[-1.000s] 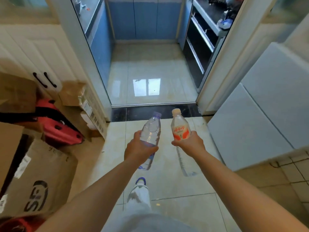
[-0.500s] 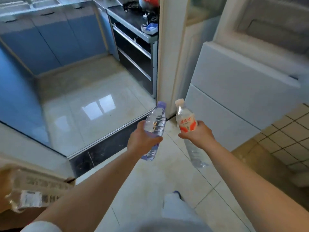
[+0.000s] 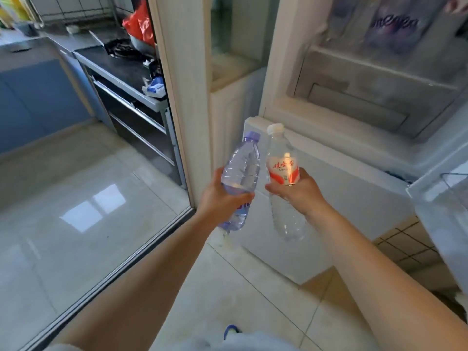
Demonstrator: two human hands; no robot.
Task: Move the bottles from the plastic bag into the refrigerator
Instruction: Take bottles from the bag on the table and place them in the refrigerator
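From my head camera, my left hand [image 3: 222, 196] wraps the middle of a clear plastic bottle with a pale purple cap [image 3: 241, 171], its cap tilted toward one o'clock. My right hand [image 3: 295, 192] grips a clear plastic bottle with a white cap and red-and-white label [image 3: 282, 165] just below the label, cap leaning toward eleven o'clock. The two bottles sit just beside each other at centre. At two o'clock stands the white refrigerator [image 3: 329, 178], its upper compartment open, the open door [image 3: 445, 214] at three o'clock. A red plastic bag [image 3: 139, 24] lies at eleven o'clock on the dark kitchen counter [image 3: 119, 64].
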